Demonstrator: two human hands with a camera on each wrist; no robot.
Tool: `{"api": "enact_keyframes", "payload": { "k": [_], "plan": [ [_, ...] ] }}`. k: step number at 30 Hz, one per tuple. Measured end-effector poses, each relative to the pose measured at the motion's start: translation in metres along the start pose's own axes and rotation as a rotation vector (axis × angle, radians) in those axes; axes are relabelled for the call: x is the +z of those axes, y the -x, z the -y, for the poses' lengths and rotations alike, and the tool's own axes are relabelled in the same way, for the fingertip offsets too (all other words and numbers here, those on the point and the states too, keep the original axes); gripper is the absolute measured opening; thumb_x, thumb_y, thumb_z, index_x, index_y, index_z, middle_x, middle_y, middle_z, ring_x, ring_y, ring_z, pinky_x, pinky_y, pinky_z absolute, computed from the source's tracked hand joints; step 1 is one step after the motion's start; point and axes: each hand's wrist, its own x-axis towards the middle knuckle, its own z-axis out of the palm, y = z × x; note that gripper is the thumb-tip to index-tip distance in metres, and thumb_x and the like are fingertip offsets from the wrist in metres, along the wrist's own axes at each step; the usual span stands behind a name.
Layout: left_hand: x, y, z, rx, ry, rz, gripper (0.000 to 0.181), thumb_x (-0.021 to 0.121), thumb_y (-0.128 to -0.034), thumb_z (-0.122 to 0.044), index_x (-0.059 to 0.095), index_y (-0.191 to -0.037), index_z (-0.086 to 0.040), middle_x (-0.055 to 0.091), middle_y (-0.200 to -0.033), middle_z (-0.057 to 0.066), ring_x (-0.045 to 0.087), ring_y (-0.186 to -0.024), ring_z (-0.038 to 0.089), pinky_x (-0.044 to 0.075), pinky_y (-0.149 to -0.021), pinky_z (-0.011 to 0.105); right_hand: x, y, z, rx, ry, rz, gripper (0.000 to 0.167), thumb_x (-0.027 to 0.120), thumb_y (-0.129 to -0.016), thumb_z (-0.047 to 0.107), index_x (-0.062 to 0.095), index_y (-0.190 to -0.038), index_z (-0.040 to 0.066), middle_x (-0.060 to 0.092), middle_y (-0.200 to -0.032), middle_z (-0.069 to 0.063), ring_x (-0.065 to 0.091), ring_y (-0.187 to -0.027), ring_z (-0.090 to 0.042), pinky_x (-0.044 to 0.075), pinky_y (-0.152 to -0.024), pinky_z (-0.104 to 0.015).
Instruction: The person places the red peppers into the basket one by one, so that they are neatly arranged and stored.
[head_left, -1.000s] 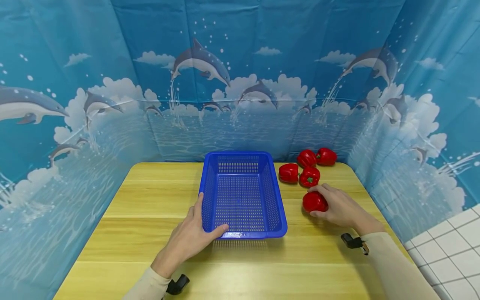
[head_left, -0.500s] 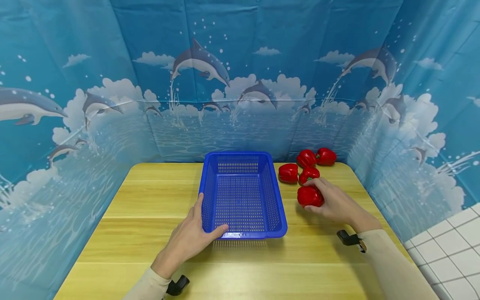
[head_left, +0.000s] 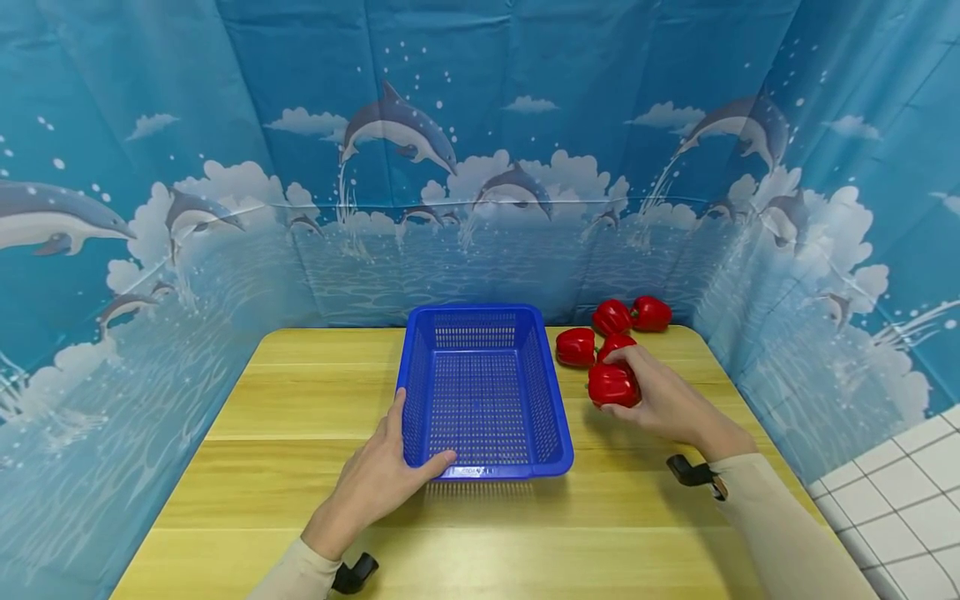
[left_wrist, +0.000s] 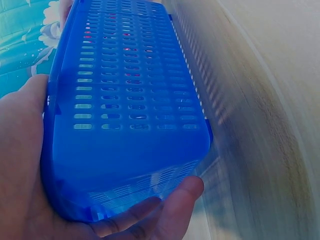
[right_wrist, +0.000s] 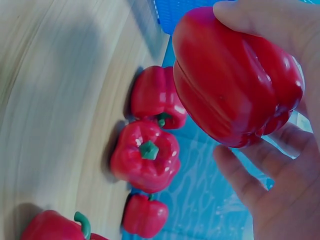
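Note:
A red bell pepper (right_wrist: 235, 80) is held in my right hand (head_left: 667, 400), between the thumb and the fingers. In the right wrist view it stands off from the wooden surface. My left hand (head_left: 375, 475) grips the near left corner of a blue plastic basket (head_left: 480, 473), thumb at the near rim and fingers along the left side. The left wrist view shows fingers (left_wrist: 175, 215) curled round the basket's corner. Several more red bell peppers (head_left: 576, 347) lie beyond the right hand, one of them (head_left: 617, 343) partly hidden by the held pepper and the fingers.
A yellow wooden table (head_left: 315, 400) carries everything. Its back edge meets a blue curtain (head_left: 465, 258) printed with dolphins, which also runs along both sides. White tiles (head_left: 907, 508) show at the lower right.
My right hand has moved with the bell pepper up and to the left, nearer the basket and the other peppers. The left hand and the basket stay in place.

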Motion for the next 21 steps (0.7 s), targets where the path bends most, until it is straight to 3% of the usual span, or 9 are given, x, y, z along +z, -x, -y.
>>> {"api": "enact_keyframes", "payload": {
  "k": [8, 21],
  "plan": [
    [-0.001, 0.0, 0.0, 0.001, -0.002, 0.002, 0.142, 0.064, -0.0913, -0.101, 0.001, -0.19, -0.021, 0.033, -0.189, 0.028, 0.061, -0.155, 0.059, 0.064, -0.106, 0.074, 0.0, -0.004, 0.005, -0.014, -0.004, -0.016, 0.077, 0.102, -0.089, 0.015, 0.056, -0.15, 0.006, 0.068, -0.144, -0.013, 0.073, -0.126, -0.033, 0.069, -0.103, -0.057],
    [0.001, -0.001, 0.0, 0.0, 0.011, -0.006, 0.141, 0.066, -0.0917, -0.099, 0.002, -0.19, -0.02, 0.033, -0.19, 0.026, 0.058, -0.158, 0.057, 0.061, -0.112, 0.075, -0.002, -0.018, 0.015, 0.005, -0.024, -0.018, 0.075, 0.098, -0.096, 0.021, 0.057, -0.158, 0.01, 0.064, -0.148, -0.013, 0.072, -0.128, -0.034, 0.069, -0.103, -0.057]
  ]
}}
